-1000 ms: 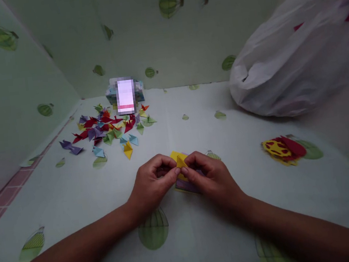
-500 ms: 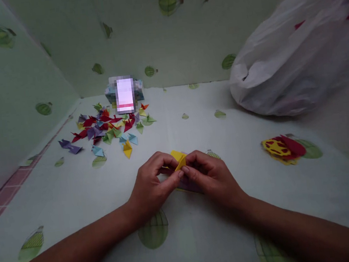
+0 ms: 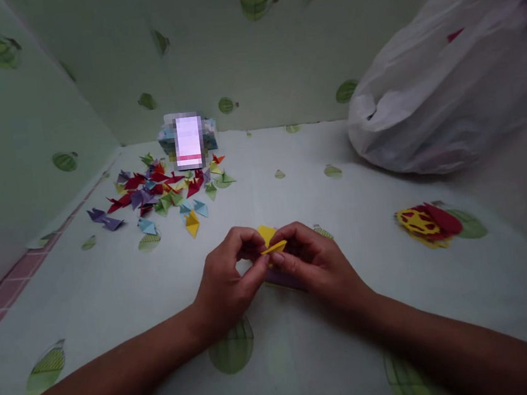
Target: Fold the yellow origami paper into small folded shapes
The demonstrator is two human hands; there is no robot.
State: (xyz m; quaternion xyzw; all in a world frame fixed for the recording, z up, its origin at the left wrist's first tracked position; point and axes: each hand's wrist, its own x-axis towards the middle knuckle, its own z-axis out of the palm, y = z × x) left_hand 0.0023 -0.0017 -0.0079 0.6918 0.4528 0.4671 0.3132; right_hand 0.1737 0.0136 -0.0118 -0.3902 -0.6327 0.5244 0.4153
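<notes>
Between my two hands is a small folded piece of yellow paper [image 3: 276,247], pinched by thumbs and fingers. My left hand [image 3: 233,267] grips its left end, thumb toward me. At its right side my right hand [image 3: 316,264] is closed on it in the same way. Under the hands lies a stack of coloured paper sheets [image 3: 285,279], purple and yellow at its visible edges and partly hidden by the fingers. Another yellow corner of paper [image 3: 266,232] shows just behind the folded piece.
A pile of folded paper birds [image 3: 158,187] in many colours lies at the back left, before a lit, blurred phone [image 3: 189,142] leaning on a box [image 3: 211,133]. Red and yellow paper cut-outs [image 3: 428,224] lie on the right. Behind them stands a white plastic bag [image 3: 424,103].
The folded yellow paper has turned from a steep slant to a nearly level one between my fingers. Both hands stay in almost the same place.
</notes>
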